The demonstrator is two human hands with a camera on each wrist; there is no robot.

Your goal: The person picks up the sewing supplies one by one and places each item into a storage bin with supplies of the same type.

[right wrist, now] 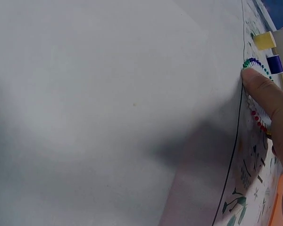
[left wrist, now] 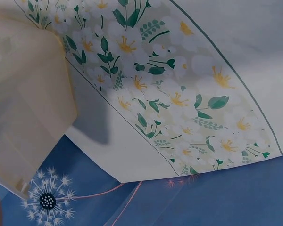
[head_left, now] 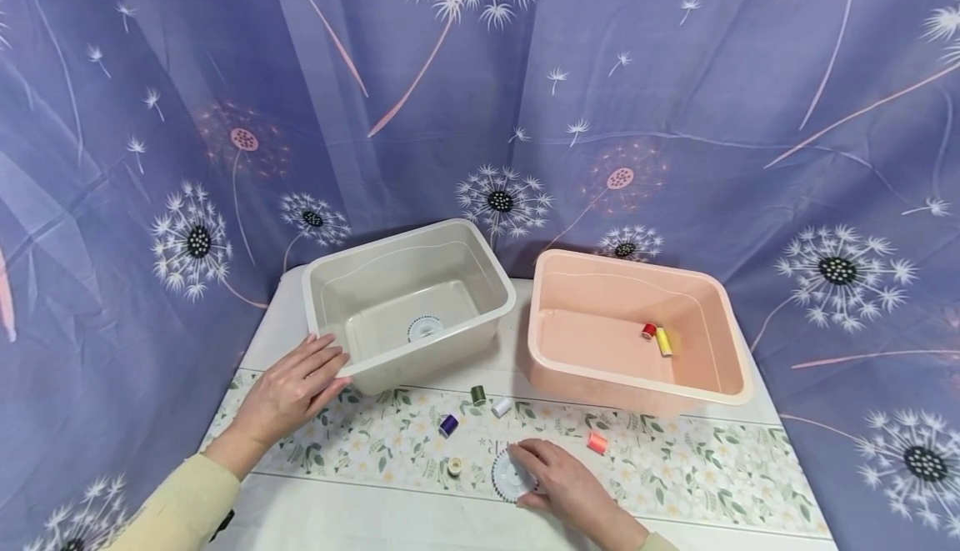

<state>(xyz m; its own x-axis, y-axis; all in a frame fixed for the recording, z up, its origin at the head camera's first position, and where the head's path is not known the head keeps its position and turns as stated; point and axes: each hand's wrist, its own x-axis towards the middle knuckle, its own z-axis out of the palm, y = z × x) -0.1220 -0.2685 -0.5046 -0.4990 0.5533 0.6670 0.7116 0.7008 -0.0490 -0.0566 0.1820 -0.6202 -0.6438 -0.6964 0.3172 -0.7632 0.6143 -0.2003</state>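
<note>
My left hand (head_left: 292,384) holds the front left corner of a grey plastic bin (head_left: 427,359), fingers over the rim and thumb along the outer wall. A round wheel of pins (head_left: 426,328) lies on that bin's floor. On the table, my right hand (head_left: 558,482) pinches a second pin wheel (head_left: 504,478) by its edge; colored pin heads ring it in the right wrist view, where the thumb (right wrist: 266,89) presses on it. Close by lie thread spools: cream (head_left: 454,467), purple (head_left: 448,426), green (head_left: 477,395), white (head_left: 502,407) and coral (head_left: 597,443).
A pink bin (head_left: 600,384) stands at the back right, with a red spool (head_left: 648,331) and a yellow spool (head_left: 663,342) inside. Both bins stand near the blue dandelion-print curtain (head_left: 420,159). A floral band runs across the white tablecloth (head_left: 337,509).
</note>
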